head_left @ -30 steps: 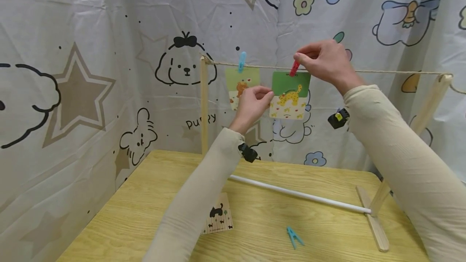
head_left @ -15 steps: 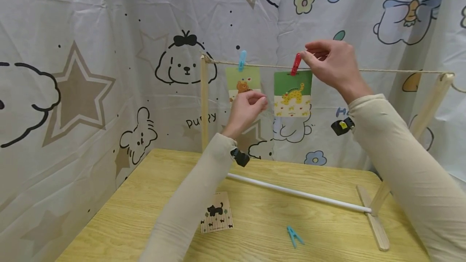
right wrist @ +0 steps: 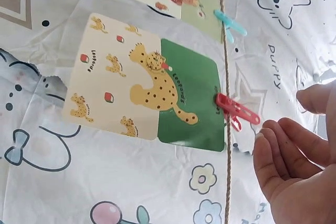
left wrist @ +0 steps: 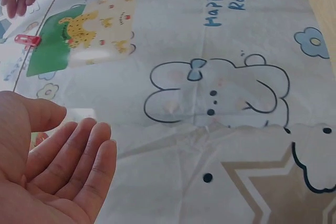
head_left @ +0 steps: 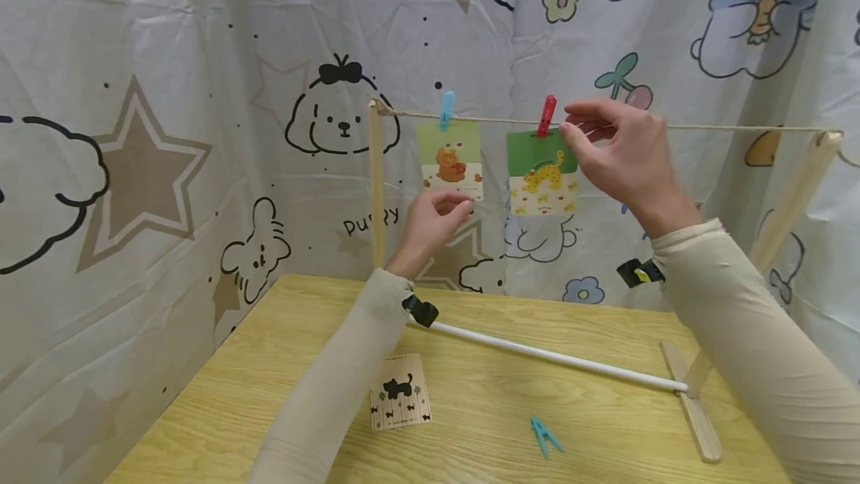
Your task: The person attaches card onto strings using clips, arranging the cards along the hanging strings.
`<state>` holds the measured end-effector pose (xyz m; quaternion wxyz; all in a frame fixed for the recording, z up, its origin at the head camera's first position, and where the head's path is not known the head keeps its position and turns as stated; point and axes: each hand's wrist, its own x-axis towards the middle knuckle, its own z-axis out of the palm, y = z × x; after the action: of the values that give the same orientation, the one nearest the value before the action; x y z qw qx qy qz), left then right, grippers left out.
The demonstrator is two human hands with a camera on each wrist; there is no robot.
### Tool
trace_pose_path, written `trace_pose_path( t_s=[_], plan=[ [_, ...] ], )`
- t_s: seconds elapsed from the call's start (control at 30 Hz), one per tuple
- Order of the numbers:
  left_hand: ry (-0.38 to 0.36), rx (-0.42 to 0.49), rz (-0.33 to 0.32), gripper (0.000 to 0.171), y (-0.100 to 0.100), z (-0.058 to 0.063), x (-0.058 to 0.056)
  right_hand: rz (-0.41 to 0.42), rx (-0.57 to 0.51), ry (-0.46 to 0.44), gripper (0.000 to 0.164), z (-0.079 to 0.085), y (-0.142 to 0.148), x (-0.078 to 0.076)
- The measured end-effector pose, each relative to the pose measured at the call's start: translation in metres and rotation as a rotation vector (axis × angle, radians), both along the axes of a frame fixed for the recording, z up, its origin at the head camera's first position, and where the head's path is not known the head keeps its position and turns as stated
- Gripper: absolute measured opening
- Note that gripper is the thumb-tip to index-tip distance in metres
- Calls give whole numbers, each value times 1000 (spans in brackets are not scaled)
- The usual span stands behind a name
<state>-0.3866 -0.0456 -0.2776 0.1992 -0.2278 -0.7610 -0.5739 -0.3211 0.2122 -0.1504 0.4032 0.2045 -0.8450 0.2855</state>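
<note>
A green-and-cream leopard card (head_left: pixel 543 174) hangs from the twine (right wrist: pixel 228 177), held by a red clothespin (head_left: pixel 547 116). Just right of that clothespin is my right hand (head_left: pixel 621 155); in the right wrist view its thumb and fingers are parted with nothing between them. To the left, a bear card (head_left: pixel 450 151) hangs under a light blue clothespin (head_left: pixel 446 110). My left hand (head_left: pixel 433 226) hovers before the bear card's lower edge, fingers relaxed and holding nothing, palm up in the left wrist view (left wrist: pixel 68 166).
Wooden posts (head_left: pixel 376 185) carry the twine, joined low down by a white rod (head_left: pixel 551 356). On the table (head_left: pixel 470 424) lie a black cat card (head_left: pixel 401 393) beside my left sleeve and a blue clothespin (head_left: pixel 545 435). A printed curtain (head_left: pixel 269 13) hangs behind.
My left hand has let go of the leopard card's edge and moved left and down. My right hand has released the red clothespin and drawn slightly right and down; the card stays hanging.
</note>
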Motion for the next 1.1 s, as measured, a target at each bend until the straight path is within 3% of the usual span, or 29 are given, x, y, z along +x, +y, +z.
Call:
trace_pose_path(
  t_s=[0.17,0.27,0.53,1.1],
  plan=[
    [-27,-25,7,21,-9,-11,2,29,77,44,36,-13,-6,11],
    [-48,-25,-3,23,-14,-17,4,45,99,26,36,-21,-8,17],
    [-59,9,-27,21,-23,-25,9,80,110,1,35,-39,-10,26],
    [-55,-71,1,21,-31,-40,15,119,71,-58,35,-70,-4,35]
  ],
)
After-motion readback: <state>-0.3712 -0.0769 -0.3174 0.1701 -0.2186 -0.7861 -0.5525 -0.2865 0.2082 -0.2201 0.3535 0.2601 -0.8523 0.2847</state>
